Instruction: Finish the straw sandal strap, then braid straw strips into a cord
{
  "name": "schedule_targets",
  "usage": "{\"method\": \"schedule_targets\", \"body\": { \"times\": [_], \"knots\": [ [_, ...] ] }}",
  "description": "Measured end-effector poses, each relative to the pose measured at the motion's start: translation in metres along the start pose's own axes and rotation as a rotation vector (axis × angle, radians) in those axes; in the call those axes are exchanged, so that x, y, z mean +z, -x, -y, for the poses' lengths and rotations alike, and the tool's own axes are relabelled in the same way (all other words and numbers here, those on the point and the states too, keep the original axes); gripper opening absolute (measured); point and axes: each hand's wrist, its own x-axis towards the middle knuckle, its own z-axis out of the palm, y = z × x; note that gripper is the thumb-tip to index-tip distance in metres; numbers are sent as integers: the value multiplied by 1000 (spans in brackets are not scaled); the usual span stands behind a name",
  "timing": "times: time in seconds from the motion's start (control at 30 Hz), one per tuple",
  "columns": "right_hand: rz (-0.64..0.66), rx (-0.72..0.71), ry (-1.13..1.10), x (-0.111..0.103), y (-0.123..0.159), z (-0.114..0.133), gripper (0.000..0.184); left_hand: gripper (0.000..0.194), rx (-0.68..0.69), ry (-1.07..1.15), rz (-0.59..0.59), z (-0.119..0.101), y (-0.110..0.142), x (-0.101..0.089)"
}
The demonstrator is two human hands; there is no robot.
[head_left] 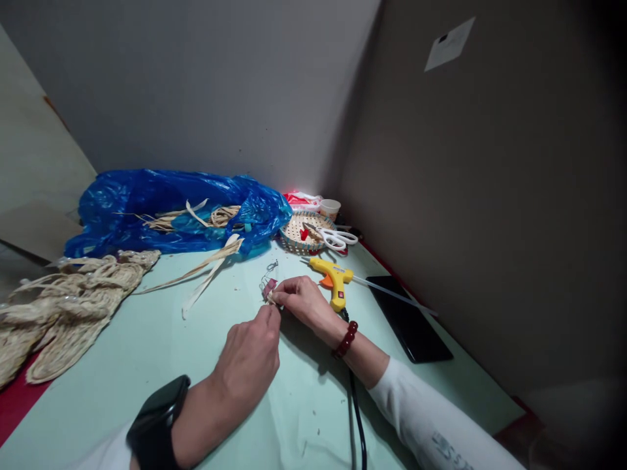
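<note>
My left hand (pixel 252 352) is closed in a pinch, its fingertips just below a small pale straw piece (pixel 271 298). From the right, my right hand (pixel 308 303) pinches the same piece between thumb and forefinger. A pink binder clip (pixel 270 286) with wire handles sits right at the straw piece, at its far end, and seems to grip it. Most of the straw is hidden by my fingers. Just beyond my right hand lies a yellow glue gun (pixel 333 277) with an orange trigger and a clear glue stick (pixel 392 292) in its back.
A blue plastic bag (pixel 132 196) with straw bundles (pixel 169 220) lies at the back. Behind the glue gun, white-handled scissors (pixel 336 239) rest on a woven basket (pixel 294 243) near a paper cup (pixel 330 207). Woven straw slippers (pixel 88 313) lie left, a black tablet (pixel 411 326) right.
</note>
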Motion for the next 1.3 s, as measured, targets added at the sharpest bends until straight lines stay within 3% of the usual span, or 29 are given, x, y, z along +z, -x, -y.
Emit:
{"method": "schedule_targets", "body": {
  "times": [0.1, 0.2, 0.27, 0.43, 0.63, 0.73, 0.87, 1.03, 1.3],
  "knots": [
    [11, 17, -51, 3, 0, 0, 16, 54, 23, -37, 54, -12, 2, -1],
    [10, 43, -115, 5, 0, -1, 12, 42, 59, 18, 66, -17, 8, -7],
    [9, 66, -162, 4, 1, 0, 13, 31, 53, 93, 26, -10, 9, -15],
    [61, 130, -279, -2, 6, 6, 18, 33, -113, 353, -121, 29, -8, -36],
    [103, 161, -291, -2, 6, 6, 26, 21, -121, 855, 111, 41, -35, -25],
    [91, 142, -246, -1, 6, 3, 23, 23, -182, 1036, 166, 41, -39, -14],
    [40, 59, -122, -2, 6, 2, 11, 24, -244, 1147, 125, 45, -40, -5],
    [-4, -45, 101, -10, 13, 9, 16, 28, -298, 1159, 37, 43, -37, -4],
    [-81, -81, 418, -11, 22, 15, 22, 24, -381, 1071, -22, 32, -37, -4]
  ]
}}
